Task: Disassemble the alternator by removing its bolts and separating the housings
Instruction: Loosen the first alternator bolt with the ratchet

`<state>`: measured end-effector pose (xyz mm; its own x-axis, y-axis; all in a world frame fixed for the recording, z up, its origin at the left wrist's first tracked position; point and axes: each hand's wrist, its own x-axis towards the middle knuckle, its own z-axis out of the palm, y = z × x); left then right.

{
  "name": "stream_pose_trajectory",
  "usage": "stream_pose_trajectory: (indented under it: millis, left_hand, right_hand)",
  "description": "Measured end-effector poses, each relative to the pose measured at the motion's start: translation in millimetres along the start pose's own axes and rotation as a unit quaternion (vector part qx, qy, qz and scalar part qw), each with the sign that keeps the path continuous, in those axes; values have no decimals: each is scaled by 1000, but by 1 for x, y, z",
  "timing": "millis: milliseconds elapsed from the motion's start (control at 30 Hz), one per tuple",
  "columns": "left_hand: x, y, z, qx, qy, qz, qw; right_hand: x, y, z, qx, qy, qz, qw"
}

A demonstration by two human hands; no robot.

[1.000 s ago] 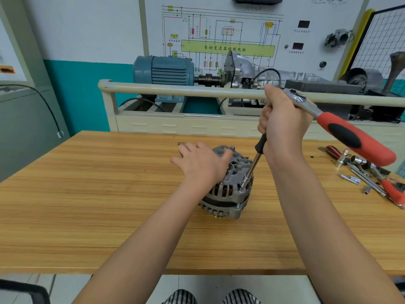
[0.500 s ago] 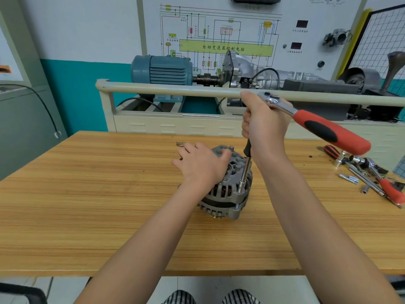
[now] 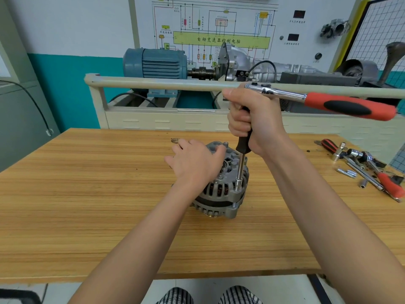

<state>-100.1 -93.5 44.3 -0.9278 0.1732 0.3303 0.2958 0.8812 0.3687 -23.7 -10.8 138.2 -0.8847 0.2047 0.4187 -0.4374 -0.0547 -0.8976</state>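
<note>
The alternator [image 3: 221, 183] stood near the middle of the wooden surface [image 3: 87, 194] with both housings apparently together, so separation was not yet done. The left hand [image 3: 197, 163] lay flat on top, fingers relaxed, steadying it, while the right hand [image 3: 254, 119] curled around the extension bar of a ratchet [image 3: 324, 102], its socket [image 3: 237, 186] seated on a bolt. Loose bolts [image 3: 347, 172] beside the spare tools [image 3: 370, 170] suggested some were already out.
</note>
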Motion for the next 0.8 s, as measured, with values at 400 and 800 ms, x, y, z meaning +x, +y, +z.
stream_pose_trajectory:
  millis: [400, 800]
  left_hand:
    - [16, -5, -5, -51, -43, 49, 997]
    - [29, -12, -9, -151, -113, 161, 969]
  right_hand:
    - [13, 6, 11, 67, -97, 31, 992]
    - [-2, -43, -20, 138, 23, -53, 989]
